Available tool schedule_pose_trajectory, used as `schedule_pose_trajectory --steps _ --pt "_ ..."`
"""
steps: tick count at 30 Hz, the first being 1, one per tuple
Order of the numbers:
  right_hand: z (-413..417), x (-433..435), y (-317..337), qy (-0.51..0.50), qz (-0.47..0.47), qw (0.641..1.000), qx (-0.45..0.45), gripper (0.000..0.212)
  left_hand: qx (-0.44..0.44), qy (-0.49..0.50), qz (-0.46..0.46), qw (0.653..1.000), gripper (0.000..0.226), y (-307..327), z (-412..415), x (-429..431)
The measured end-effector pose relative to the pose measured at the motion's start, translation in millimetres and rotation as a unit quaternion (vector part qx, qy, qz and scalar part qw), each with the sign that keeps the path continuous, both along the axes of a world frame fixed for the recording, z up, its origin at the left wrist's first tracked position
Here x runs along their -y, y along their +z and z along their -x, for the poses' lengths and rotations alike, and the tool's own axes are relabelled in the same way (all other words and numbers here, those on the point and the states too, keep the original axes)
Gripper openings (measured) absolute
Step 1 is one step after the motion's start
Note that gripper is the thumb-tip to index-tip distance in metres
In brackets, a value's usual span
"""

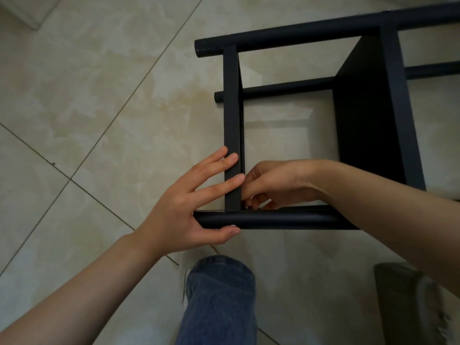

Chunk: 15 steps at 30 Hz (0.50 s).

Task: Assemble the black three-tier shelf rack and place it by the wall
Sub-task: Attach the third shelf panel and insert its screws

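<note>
The black shelf rack lies on its side on the tiled floor. Its near pole runs left to right just in front of me, and its far pole lies parallel to it. An end shelf board and a second board stand on edge between them. My left hand presses straight fingers flat on the end board, its thumb lying along the near pole's end. My right hand reaches inside the frame, fingertips curled together on something small and dark at the corner where board meets pole. I cannot make out what that part is.
A lower pole of the rack rests on the beige floor tiles. My knee in blue jeans is just below the rack, and a blurred shoe is at the bottom right. A pale edge shows at the top left.
</note>
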State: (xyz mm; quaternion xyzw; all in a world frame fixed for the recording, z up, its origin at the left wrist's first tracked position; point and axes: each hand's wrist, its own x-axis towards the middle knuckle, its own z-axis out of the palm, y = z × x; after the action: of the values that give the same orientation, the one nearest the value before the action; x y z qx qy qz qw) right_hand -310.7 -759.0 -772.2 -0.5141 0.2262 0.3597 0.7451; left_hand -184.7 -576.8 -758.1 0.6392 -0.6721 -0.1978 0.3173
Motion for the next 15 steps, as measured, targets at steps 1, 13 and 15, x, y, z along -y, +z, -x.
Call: schedule_pose_trajectory --steps 1,13,15 --pt "1 3 1 0.002 -0.002 1.0 -0.001 0.016 0.0 0.0 -0.001 1.0 0.066 0 0 0" --pt "-1 -5 1 -0.01 -0.003 1.0 -0.023 0.017 -0.003 0.002 0.0 1.0 0.067 0 1 0" --pt "-1 -4 1 -0.019 -0.009 1.0 -0.018 0.024 -0.002 0.002 0.001 1.0 0.068 0 0 0"
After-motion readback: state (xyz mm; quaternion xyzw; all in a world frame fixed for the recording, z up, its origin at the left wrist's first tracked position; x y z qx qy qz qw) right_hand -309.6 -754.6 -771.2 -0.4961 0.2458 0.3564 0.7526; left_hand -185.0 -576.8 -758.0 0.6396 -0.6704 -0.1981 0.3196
